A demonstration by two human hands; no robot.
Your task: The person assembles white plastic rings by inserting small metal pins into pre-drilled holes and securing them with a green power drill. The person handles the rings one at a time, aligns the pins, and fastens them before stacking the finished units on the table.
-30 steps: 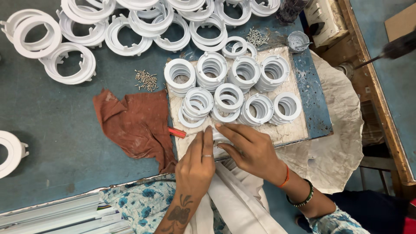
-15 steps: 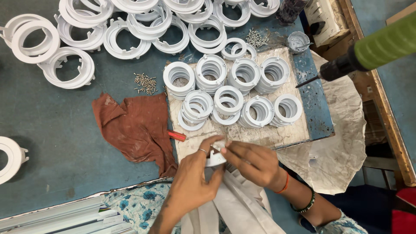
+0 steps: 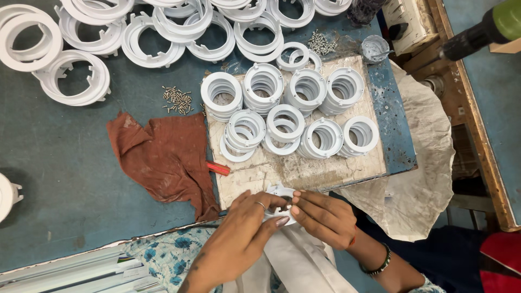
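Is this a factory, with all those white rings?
Probably a small assembly workshop. Many identical white plastic rings are stacked on a worn board, loose screws lie nearby, and both hands, left hand and right hand, hold one ring.

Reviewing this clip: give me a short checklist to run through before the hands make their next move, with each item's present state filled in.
1. Both hands on the part: ok. The left hand and right hand pinch one white plastic ring between them.
2. Ring held off the board: cannot tell; it sits at the near edge of the white work board.
3. Ring seated straight: cannot tell, fingers cover most of it.
4. Screws at hand: ok. A loose pile of small screws lies on the blue table.
5. Stacked rings steady: ok, upright on the board.
6. Brown cloth apart from the hands: ok, lies left of them.
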